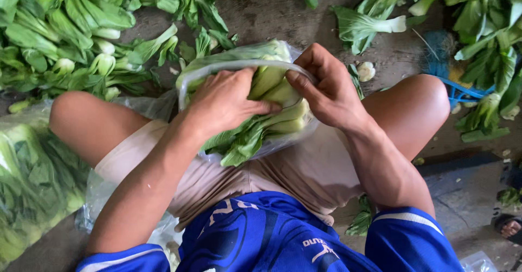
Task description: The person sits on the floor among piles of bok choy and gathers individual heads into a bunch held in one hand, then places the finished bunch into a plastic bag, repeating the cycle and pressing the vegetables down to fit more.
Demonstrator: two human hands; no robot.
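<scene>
A clear plastic bag [191,81] full of green bok choy [269,117] rests on my lap, between my bare knees. My left hand [225,100] lies over the bag's open rim and grips the bag with the greens under the palm. My right hand [326,87] holds the rim on the other side, fingers curled into the opening and pressing on the pale stems. The leaves stick out toward my body.
A heap of loose bok choy [70,38] covers the ground at upper left, another pile [478,38] at upper right. A filled plastic bag of greens [32,185] lies by my left thigh. Blue netting [451,70] sits by my right knee. Someone's toes [510,227] show at the right edge.
</scene>
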